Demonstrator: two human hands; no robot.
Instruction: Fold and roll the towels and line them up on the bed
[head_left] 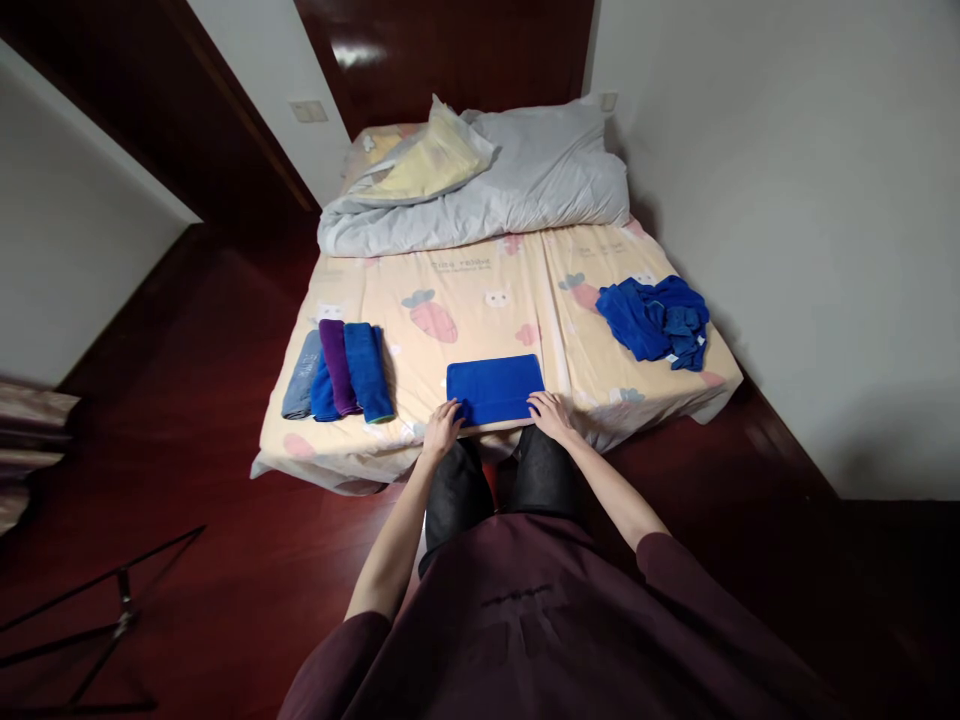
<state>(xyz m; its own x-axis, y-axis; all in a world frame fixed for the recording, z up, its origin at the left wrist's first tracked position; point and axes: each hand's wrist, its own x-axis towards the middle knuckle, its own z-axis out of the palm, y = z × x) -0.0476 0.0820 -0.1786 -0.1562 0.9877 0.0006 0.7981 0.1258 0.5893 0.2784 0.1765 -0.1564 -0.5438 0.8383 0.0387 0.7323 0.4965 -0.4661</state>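
A blue cloth (495, 388) lies flat as a neat rectangle near the bed's front edge. My left hand (444, 430) touches its lower left corner, fingers curled over the edge. At the lower right corner, my right hand (550, 414) has its fingers on the cloth in the same way. To the left lie several rolled or folded cloths side by side: a grey one (302, 375), a purple one (339, 366) and a blue one (367, 370) among them. A crumpled heap of blue cloths (656, 318) rests on the right side of the bed.
The bed (420, 270) has a carrot-patterned sheet. A grey quilt (547, 165) and a yellow item in a clear bag (439, 160) lie at its head. Black stand legs (124, 595) are on the floor at the lower left. A wall is at the right.
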